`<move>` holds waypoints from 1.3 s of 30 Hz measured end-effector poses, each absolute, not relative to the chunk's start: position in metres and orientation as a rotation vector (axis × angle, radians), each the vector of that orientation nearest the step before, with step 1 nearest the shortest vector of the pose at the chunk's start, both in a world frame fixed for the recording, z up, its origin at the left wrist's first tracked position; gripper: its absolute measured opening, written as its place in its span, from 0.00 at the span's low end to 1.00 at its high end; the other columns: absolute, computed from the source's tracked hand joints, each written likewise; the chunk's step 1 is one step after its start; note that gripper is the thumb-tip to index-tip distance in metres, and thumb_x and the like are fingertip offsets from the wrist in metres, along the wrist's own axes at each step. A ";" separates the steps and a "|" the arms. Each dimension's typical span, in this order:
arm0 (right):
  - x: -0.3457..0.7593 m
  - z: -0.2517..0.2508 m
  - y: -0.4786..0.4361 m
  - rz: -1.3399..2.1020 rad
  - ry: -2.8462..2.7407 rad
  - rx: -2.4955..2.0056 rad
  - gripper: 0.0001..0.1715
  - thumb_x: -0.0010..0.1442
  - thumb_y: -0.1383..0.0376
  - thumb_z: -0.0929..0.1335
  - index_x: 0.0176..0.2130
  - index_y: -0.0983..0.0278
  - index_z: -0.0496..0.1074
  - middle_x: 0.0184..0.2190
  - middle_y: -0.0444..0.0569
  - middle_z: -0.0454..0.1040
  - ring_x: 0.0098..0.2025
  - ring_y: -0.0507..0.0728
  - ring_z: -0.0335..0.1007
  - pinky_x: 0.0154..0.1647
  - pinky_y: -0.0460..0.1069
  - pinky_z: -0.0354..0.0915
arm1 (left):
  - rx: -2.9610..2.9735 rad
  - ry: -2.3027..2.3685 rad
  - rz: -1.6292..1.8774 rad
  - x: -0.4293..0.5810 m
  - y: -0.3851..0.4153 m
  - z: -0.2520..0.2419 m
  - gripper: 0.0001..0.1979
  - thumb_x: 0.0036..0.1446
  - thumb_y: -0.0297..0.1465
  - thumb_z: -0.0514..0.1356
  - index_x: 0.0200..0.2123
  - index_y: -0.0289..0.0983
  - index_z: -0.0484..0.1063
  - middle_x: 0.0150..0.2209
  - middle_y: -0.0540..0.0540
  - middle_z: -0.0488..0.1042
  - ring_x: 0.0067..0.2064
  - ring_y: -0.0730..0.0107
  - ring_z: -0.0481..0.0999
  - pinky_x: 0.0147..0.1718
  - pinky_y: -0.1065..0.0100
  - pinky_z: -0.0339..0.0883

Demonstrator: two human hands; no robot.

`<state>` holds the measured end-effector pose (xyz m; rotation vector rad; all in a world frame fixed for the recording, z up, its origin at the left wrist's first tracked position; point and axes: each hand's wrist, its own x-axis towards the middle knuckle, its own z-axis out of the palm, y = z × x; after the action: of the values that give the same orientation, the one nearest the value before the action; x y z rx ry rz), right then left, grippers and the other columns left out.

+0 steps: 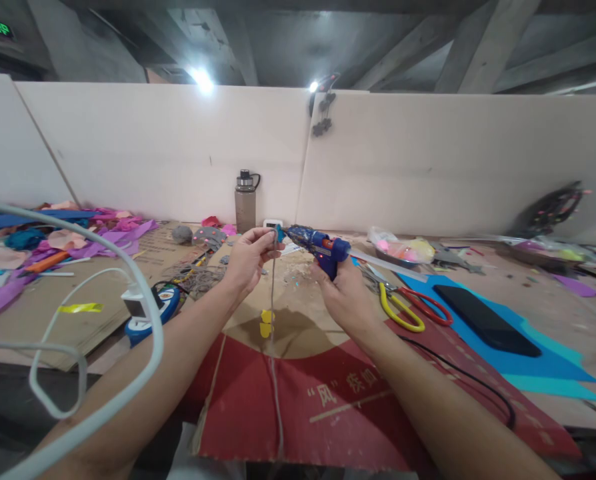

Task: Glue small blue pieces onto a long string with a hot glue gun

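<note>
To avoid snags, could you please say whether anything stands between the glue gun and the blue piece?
Nothing visible does: the right hand points the glue gun at the blue piece in the left hand.

- Glue gun: hard blue plastic, glossy; front end rough, crusted.
- Cord: fibrous, matt.
- Red cardboard: printed paper face, slight sheen; cut edge rough.
- Scissors: metal blades, smooth plastic-looking handles.
- Phone: black, smooth, low gloss.
- Bottle: translucent, smooth, plastic-looking.

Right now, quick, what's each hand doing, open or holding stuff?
Left hand: closed, fingers pinching a small blue piece and a string.
Right hand: closed, holding the glue gun.
</note>
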<state>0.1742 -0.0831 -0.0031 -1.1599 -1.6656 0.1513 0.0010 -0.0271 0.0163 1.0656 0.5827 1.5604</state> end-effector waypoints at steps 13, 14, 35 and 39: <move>0.172 -0.002 -0.084 0.123 -1.689 -1.124 0.20 0.59 0.59 0.63 0.48 0.65 0.66 0.43 0.57 0.74 0.44 0.64 0.69 0.46 0.58 0.63 | 1.096 0.606 1.549 0.002 -0.027 0.016 0.11 0.45 0.30 0.67 0.31 0.33 0.71 0.25 0.50 0.74 0.26 0.75 0.76 0.25 0.75 0.68; 0.172 -0.003 -0.084 0.114 -1.690 -1.121 0.20 0.59 0.58 0.63 0.49 0.65 0.66 0.43 0.57 0.73 0.45 0.64 0.69 0.46 0.58 0.63 | 1.102 0.604 1.547 0.002 -0.026 0.015 0.11 0.45 0.30 0.67 0.31 0.33 0.71 0.25 0.50 0.74 0.26 0.75 0.76 0.25 0.75 0.68; 0.173 -0.002 -0.083 0.119 -1.683 -1.172 0.19 0.58 0.59 0.63 0.47 0.66 0.67 0.41 0.58 0.74 0.42 0.65 0.71 0.43 0.59 0.64 | 1.119 0.607 1.542 0.000 -0.024 0.013 0.11 0.44 0.31 0.67 0.31 0.33 0.71 0.24 0.51 0.73 0.25 0.76 0.75 0.25 0.75 0.67; 0.172 0.000 -0.085 0.092 -1.683 -1.211 0.19 0.58 0.58 0.62 0.46 0.67 0.68 0.41 0.60 0.74 0.42 0.66 0.70 0.43 0.59 0.64 | 1.107 0.609 1.548 0.000 -0.025 0.014 0.11 0.44 0.30 0.67 0.31 0.33 0.71 0.25 0.50 0.74 0.26 0.75 0.75 0.25 0.75 0.67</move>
<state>0.1721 -0.0845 -0.0005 -1.2105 -1.6826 0.0920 0.0003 -0.0254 0.0142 1.1070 0.6089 1.5477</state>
